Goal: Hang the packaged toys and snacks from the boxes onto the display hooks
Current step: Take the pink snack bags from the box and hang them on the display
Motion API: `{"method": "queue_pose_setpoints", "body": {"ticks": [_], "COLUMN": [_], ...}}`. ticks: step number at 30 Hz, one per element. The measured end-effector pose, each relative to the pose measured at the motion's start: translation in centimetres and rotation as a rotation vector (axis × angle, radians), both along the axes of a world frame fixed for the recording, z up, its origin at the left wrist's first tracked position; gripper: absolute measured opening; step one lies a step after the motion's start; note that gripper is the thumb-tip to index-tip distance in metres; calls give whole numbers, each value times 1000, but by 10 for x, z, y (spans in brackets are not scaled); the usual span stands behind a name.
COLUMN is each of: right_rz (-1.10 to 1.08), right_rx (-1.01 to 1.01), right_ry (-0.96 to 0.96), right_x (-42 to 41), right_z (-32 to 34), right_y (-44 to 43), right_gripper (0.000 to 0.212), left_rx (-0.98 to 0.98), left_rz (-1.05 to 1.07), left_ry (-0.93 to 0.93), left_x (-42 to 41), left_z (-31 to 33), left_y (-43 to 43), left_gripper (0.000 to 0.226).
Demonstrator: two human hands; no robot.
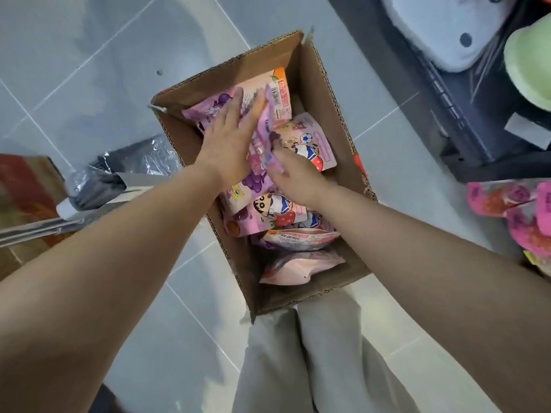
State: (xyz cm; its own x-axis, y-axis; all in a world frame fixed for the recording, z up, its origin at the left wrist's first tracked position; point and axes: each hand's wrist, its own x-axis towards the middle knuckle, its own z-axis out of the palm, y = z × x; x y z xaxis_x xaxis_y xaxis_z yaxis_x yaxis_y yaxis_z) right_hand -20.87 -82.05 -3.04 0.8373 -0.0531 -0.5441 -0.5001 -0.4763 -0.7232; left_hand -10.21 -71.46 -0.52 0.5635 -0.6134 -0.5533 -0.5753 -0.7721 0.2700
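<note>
Cardboard box [325,93] sits open on the tiled floor [119,55] just beyond the person's knees, its long axis running near to far. It holds a loose heap of snack packets: a purple packet [264,129] up on edge in the middle, a packet printed with a football [310,144] just right of it, a strawberry-print packet [277,213] nearer, pale pink packets [298,263] at the near end, and an orange-cornered packet [280,84] against the far wall.

Both bare hands are inside the box. The left grip [226,138] lies with straight fingers flat against the left face of the purple packet, pressing rather than holding. The right grip [298,177] comes in from the right, and its curled fingers seem to pinch that packet's near edge, though blur softens the detail. The packet thus stands between the two grips, touching both, its long axis running near to far like the box's. The right grip looks nearer the end to be lifted.

No display hooks are in view, so every packet visible here is yet to be hung. Lifting it straight up should clear the walls. To the right lie pink plush toys [530,210] and a dark crate [465,120].
</note>
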Motion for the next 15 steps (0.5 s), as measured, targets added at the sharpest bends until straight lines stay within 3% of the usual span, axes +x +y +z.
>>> {"method": "queue_pose_setpoints", "body": {"ticks": [1, 3, 5, 8, 10, 12, 15], "right_rz": [104, 176, 26, -455, -545, -379, 105], "right_rx": [-36, -41, 54, 232, 89, -78, -282], "right_ry": [-70, -133, -115, 69, 239, 367, 441], "right_x": [-2, -6, -14, -18, -20, -23, -17], "right_z": [14, 32, 43, 52, 38, 13, -26], "right_y": [3, 1, -2, -9, -19, -29, -32], "right_gripper": [35, 40, 36, 30, 37, 34, 37], "left_rx": [-20, -98, -121, -5, 58, 109, 254], "left_rz": [-99, -251, -331, -325, -228, 14, 498], "left_ry": [-68, -241, -364, -225, -92, -42, -10], "left_x": [2, 7, 12, 9, 0, -9, -7], "left_z": [4, 10, 19, 35, 42, 38, 25], "left_y": [2, 12, 28, 47, 54, 54, 47], "left_gripper": [96, 69, 36, 23, 24, 28, 36]}}
